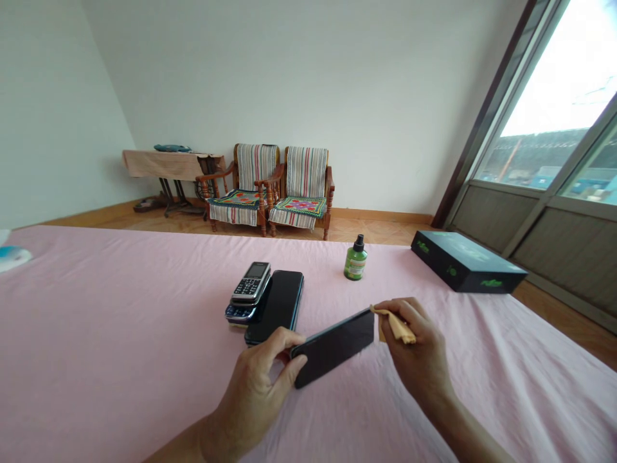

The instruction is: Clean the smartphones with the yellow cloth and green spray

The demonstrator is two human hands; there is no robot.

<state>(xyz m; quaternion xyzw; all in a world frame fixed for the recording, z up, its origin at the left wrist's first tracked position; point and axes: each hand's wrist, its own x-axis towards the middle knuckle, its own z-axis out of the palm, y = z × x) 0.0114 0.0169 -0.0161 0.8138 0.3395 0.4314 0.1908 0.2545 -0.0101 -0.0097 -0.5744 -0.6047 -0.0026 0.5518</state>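
The fingers of the left hand (pixel 255 395) close around a black smartphone (pixel 332 347), tilting it so the pinching fingers of the right hand (pixel 417 347) can keep a yellow cloth (pixel 398 326) on its edge.

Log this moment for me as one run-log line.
left hand: holds black smartphone | right hand: yellow cloth against phone's edge | on pink sheet: keypad phone, green spray bottle

Our L hand (pixel 255 392) sits low centre, fingers (pixel 284 341) curled fwd, thumb down. Our R hand (pixel 414 347) is up to its right, in a bent pinch. L forearm (pixel 178 447) and R forearm (pixel 463 427) enter from bottom edge.
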